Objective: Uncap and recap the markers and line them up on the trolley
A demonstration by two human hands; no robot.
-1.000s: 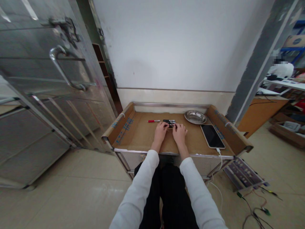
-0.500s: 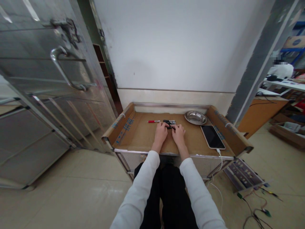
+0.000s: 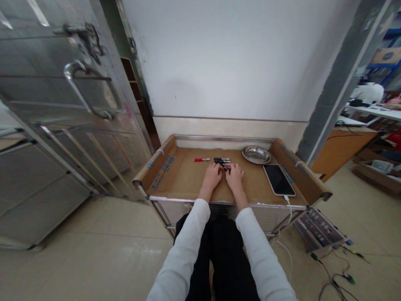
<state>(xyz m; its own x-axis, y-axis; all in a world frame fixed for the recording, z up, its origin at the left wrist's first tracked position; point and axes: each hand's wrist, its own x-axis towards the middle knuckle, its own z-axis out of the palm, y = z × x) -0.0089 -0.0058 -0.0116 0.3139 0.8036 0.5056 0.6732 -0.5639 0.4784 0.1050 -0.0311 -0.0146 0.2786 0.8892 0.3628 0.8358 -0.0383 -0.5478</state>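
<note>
On the cardboard-covered table (image 3: pixel 188 179), my left hand (image 3: pixel 213 174) and my right hand (image 3: pixel 234 173) are close together, fingers curled at the two ends of a black pen (image 3: pixel 224 166). Just beyond the fingertips lie several black pens (image 3: pixel 222 160), side by side and roughly level. A red pen (image 3: pixel 201 159) rests by itself to their left. The fingers partly hide the nearest pen.
A round metal dish (image 3: pixel 256 154) is at the back right, with a phone (image 3: pixel 279 180) and its white cable in front. Raised cardboard sides (image 3: pixel 300 171) flank the table. A person in white (image 3: pixel 369 91) is at the far right.
My left hand has shifted slightly down from the row, showing more of the black pens. My right hand stays nearly in place.
</note>
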